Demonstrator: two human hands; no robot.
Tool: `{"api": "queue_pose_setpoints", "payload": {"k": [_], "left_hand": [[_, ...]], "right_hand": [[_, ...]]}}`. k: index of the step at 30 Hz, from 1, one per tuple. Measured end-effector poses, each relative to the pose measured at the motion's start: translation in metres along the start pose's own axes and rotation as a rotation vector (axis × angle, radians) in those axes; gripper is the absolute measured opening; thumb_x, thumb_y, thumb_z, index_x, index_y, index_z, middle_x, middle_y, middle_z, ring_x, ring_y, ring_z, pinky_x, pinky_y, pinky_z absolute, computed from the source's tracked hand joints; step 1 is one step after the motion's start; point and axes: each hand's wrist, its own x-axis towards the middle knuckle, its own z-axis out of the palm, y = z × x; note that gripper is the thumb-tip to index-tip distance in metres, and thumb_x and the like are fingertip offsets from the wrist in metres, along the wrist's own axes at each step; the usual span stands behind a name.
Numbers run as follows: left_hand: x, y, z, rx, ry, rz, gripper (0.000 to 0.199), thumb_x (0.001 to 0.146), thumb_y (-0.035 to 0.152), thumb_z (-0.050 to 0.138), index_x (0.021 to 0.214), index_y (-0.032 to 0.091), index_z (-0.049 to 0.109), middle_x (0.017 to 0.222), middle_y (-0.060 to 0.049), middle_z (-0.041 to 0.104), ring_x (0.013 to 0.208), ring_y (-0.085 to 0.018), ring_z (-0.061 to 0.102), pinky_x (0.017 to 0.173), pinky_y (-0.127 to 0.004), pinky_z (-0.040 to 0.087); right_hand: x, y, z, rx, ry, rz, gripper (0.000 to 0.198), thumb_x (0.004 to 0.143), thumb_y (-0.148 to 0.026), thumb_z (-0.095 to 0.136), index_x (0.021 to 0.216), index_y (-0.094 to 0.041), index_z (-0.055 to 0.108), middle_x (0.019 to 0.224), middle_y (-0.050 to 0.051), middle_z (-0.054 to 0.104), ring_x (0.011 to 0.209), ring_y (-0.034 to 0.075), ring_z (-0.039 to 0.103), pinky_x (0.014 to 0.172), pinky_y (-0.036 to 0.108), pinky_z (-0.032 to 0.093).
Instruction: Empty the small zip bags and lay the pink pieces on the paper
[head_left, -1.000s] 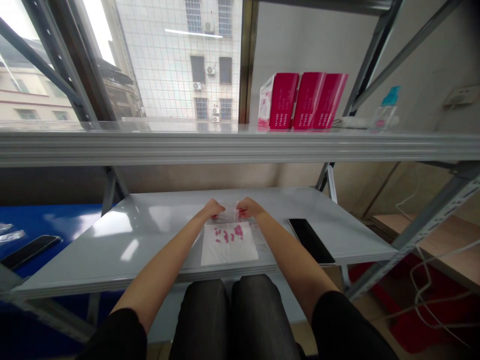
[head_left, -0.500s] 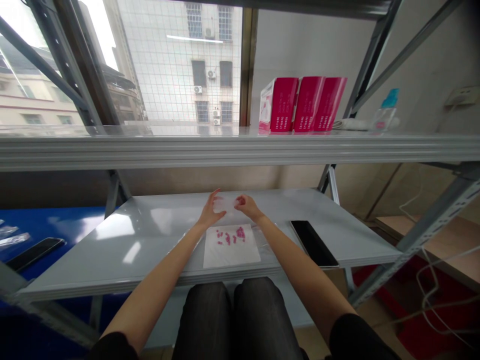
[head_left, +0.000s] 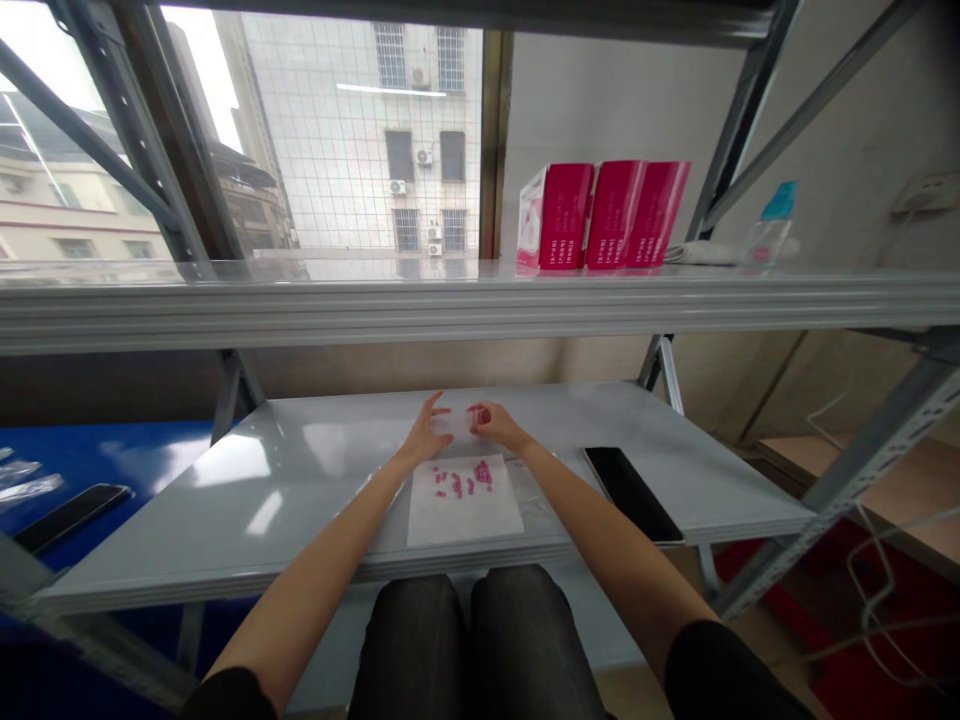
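Note:
Both my hands are over the grey shelf surface, just beyond a white paper sheet. My left hand has its thumb and fingers spread apart, beside a faint see-through piece that spans the space between the hands. I cannot make out its exact kind or whether the left fingers touch it. My right hand is closed in a pinch at the piece's right side. Small pink pieces lie scattered on the paper, with a denser cluster at its upper right.
A clear plastic sheet shows around the paper. To the right lies a black tablet; a phone is on the blue surface at left. The upper shelf carries pink boxes and a blue-topped bottle.
The whole view has shifted slightly. My hands keep nearly the same pose, with the right fingers curled a little differently. The pink pieces look unchanged.

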Motion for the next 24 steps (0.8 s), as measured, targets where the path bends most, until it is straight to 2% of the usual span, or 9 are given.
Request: {"api": "queue_pose_setpoints", "payload": {"k": [4,9,13,16,19,22,24], "left_hand": [[-0.004,-0.003,0.006,-0.033,0.015,-0.038,0.054,0.089,0.019,0.064,0.138,0.02,0.042,0.118,-0.009,0.058,0.084,-0.017,0.064,0.068,-0.032,0.057],[0.002,0.0,0.011,-0.008,0.075,-0.071,0.038,0.093,0.027,0.06,0.129,0.017,0.051,0.116,-0.008,0.061,0.088,-0.018,0.064,0.073,-0.034,0.058],[0.003,0.002,0.005,0.087,0.111,-0.165,0.036,0.094,0.03,0.06,0.126,0.016,0.054,0.115,-0.009,0.062,0.09,-0.019,0.065,0.075,-0.036,0.058],[-0.003,0.008,-0.011,0.184,0.151,-0.215,0.035,0.093,0.031,0.06,0.124,0.016,0.056,0.117,-0.009,0.062,0.095,-0.02,0.065,0.08,-0.039,0.057],[-0.022,0.019,-0.042,0.277,0.206,-0.201,0.037,0.091,0.03,0.062,0.125,0.016,0.055,0.117,-0.009,0.063,0.1,-0.022,0.064,0.086,-0.043,0.055],[-0.063,0.028,-0.077,0.368,0.25,-0.163,0.043,0.083,0.023,0.062,0.125,0.019,0.056,0.113,-0.008,0.068,0.103,-0.023,0.065,0.09,-0.043,0.052],[-0.098,0.03,-0.091,0.43,0.262,-0.149,0.038,0.077,0.025,0.061,0.115,0.019,0.064,0.111,-0.008,0.07,0.098,-0.025,0.066,0.09,-0.043,0.052]], "right_hand": [[-0.004,-0.001,0.007,-0.021,-0.017,0.022,0.028,0.095,-0.031,0.061,0.118,-0.015,0.06,0.116,0.008,0.063,0.095,0.02,0.065,0.08,0.038,0.057],[0.0,-0.015,0.017,-0.094,0.023,0.074,0.03,0.094,-0.03,0.062,0.119,-0.015,0.061,0.119,0.009,0.062,0.097,0.021,0.065,0.08,0.038,0.057],[-0.003,-0.021,0.012,-0.198,0.041,0.154,0.031,0.095,-0.032,0.06,0.122,-0.015,0.058,0.119,0.009,0.062,0.098,0.021,0.065,0.082,0.04,0.057],[-0.008,-0.028,0.003,-0.321,0.05,0.187,0.032,0.095,-0.032,0.06,0.122,-0.016,0.058,0.121,0.009,0.061,0.101,0.022,0.064,0.084,0.042,0.056],[-0.018,-0.043,0.002,-0.457,0.067,0.148,0.033,0.095,-0.033,0.061,0.124,-0.016,0.058,0.125,0.01,0.059,0.107,0.024,0.062,0.089,0.045,0.054],[-0.038,-0.065,0.024,-0.547,0.019,0.017,0.031,0.095,-0.027,0.06,0.124,-0.017,0.059,0.13,0.011,0.057,0.116,0.026,0.057,0.098,0.048,0.047],[-0.058,-0.078,0.05,-0.569,-0.085,-0.126,0.037,0.088,-0.009,0.056,0.124,-0.019,0.062,0.133,0.011,0.057,0.126,0.026,0.049,0.106,0.043,0.039]]}}
